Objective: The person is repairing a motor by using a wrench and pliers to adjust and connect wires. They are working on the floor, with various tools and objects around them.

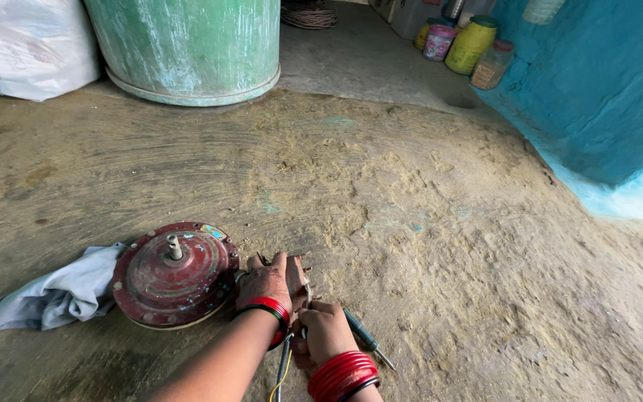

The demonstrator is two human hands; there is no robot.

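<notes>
Hands meet on the earthen floor [426, 223]: left hand [263, 284] clamps a small reddish metal part [297, 274], right hand [324, 332] grips a tool there. Round red motor housing [173, 275] lies at nine o'clock, screwdriver [366, 339] at four.

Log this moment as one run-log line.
left hand on small metal part beside red fan motor housing | right hand grips screwdriver | grey cloth on floor

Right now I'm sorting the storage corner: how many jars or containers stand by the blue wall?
4 clearly: a pink-lidded jar, a yellow container, a clear jar of brownish contents, and a yellow-green jar behind. Others at the top edge are cut off.
</notes>
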